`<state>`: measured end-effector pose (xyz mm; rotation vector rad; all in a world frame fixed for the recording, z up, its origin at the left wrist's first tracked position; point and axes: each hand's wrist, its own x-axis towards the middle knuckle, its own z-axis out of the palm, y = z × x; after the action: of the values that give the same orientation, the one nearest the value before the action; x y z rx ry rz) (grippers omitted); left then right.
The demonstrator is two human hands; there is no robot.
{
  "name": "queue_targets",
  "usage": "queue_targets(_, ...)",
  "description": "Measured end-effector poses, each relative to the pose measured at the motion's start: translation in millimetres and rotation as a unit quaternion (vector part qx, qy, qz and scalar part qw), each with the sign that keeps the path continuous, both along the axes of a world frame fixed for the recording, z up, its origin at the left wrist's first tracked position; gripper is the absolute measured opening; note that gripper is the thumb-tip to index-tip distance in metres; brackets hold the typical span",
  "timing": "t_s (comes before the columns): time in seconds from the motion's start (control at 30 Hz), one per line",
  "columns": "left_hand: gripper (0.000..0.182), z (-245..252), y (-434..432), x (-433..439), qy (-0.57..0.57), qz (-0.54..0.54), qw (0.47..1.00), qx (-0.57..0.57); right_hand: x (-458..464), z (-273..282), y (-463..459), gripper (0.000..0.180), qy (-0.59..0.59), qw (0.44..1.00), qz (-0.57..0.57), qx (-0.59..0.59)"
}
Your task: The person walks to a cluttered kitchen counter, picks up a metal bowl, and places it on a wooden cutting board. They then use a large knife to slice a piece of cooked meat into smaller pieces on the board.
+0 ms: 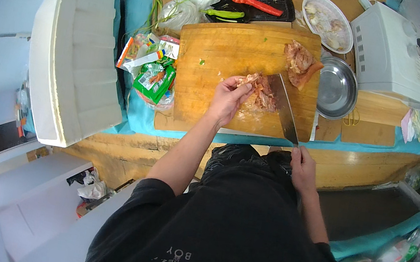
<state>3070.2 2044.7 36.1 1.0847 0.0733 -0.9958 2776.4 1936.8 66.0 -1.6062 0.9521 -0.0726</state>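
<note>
My left hand point(230, 98) pinches the left end of a piece of meat point(263, 94) lying on a wooden cutting board point(206, 101). The meat is reddish and partly cut or torn. In my right hand point(304, 167) is the handle of a cleaver point(286, 112), its broad blade reaching over the board and touching or nearly touching the meat's right side. Whether the edge is in the meat I cannot tell. A second, larger piece of meat point(300, 65) with a strip of skin rests at the board's far right corner.
A steel bowl point(337, 90) stands right of the board, below a white oval dish point(328, 23) of pale food. Behind are a black tray point(284, 8), a red pepper point(258, 4) and a green pepper point(225, 13). Food packets point(154, 80) lie left; a white appliance point(393, 57) stands right.
</note>
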Motion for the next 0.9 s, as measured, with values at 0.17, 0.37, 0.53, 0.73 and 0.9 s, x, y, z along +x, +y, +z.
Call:
queue_targets(0.17, 0.017, 2, 14, 7, -0.159, -0.061, 0.983, 0.072, 2, -3, 9, 0.04, 0.008, 1.0, 0.009, 0.01)
queue_targets(0.37, 0.015, 3, 27, 15, -0.259, -0.122, 0.946, 0.151, 10, 3, 9, 0.04, -0.002, 1.0, 0.025, 0.003)
queue_targets(0.53, 0.009, -4, 34, 22, -0.24, -0.142, 0.949, 0.147, 15, 6, 8, 0.041, 0.003, 0.999, 0.038, -0.001)
queue_targets(0.73, 0.008, -8, 46, 15, -0.194, -0.119, 0.972, 0.066, 16, 1, 7, 0.041, 0.011, 0.999, 0.037, -0.009)
queue_targets(0.9, 0.012, -21, 57, 16, -0.125, -0.12, 0.984, 0.034, 17, 3, 6, 0.042, 0.016, 0.999, 0.036, -0.01)
